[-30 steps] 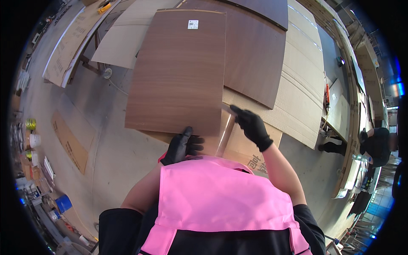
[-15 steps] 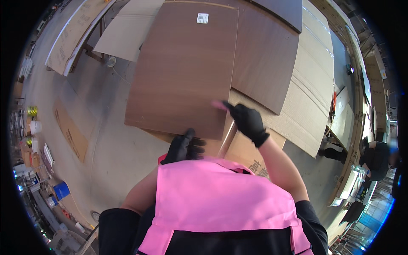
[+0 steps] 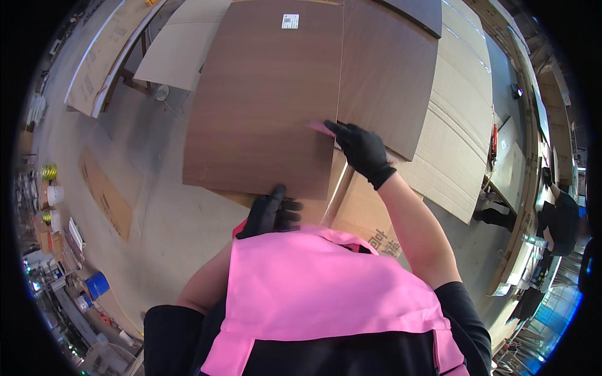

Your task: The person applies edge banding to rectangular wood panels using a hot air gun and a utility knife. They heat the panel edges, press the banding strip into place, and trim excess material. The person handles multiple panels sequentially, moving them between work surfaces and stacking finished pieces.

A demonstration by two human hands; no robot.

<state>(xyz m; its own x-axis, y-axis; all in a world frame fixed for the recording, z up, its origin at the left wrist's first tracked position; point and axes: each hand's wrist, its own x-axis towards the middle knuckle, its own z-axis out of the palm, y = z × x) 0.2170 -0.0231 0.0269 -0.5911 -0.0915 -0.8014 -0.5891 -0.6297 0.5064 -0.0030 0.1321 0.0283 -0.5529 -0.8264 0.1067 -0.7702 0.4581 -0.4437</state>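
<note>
A flat brown wood-grain panel (image 3: 263, 106) with a small white label (image 3: 290, 22) lies in front of me. My right hand (image 3: 362, 150), in a black glove, is closed on a small pink object (image 3: 320, 128) at the panel's right edge. That object is blurred by motion, so its kind is unclear. At the near edge is my left hand (image 3: 271, 214), also gloved in black. Its thumb touches the panel's edge, and its fingers stretch out to the right just below. A bit of something red (image 3: 239, 229) shows beside the left wrist.
Another brown panel (image 3: 385, 81) lies to the right, over a large cardboard sheet (image 3: 458, 119). A printed cardboard piece (image 3: 367, 216) sits under the near right corner. More cardboard (image 3: 185, 44) stands far left. A person in dark clothes (image 3: 558, 216) is at the far right.
My right hand has moved away from me along the panel's right edge with the pink object. My left hand stays at the near edge. The view has shifted slightly.
</note>
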